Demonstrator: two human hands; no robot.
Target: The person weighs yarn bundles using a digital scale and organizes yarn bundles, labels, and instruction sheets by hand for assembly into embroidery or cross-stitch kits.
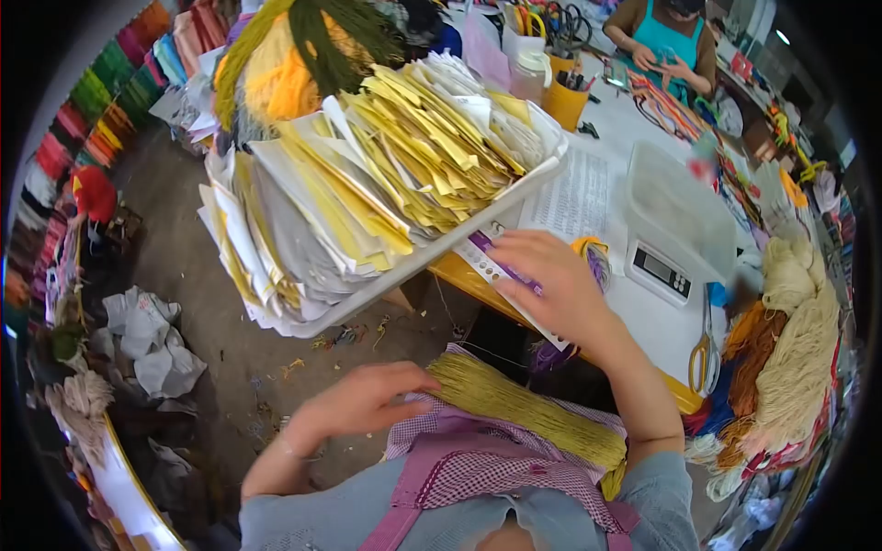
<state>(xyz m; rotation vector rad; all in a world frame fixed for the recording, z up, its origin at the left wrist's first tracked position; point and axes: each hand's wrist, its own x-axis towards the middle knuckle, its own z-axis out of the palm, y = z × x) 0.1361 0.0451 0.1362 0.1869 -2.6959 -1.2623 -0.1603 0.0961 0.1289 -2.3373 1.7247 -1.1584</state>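
Note:
An olive-green yarn skein (533,409) lies across my lap on the checked pink apron (478,477). My left hand (372,397) hovers at the skein's left end with its fingers stretched out, holding nothing I can see. Farther up, my right hand (551,275) lies over a white strip with punched holes (542,328) at the table's edge. Its thumb and fingers are apart, with purple thread (514,275) showing between them on the strip. Whether the fingers grip the thread cannot be made out. More purple yarn (554,356) hangs below the strip.
A white tray (367,292) packed with yellow and white papers juts over the table's edge. On the table (597,239) stand a digital scale (660,271), scissors (704,363) and a pen cup (565,103). Yarn bundles (781,349) hang at right. Another person (666,55) works across the table.

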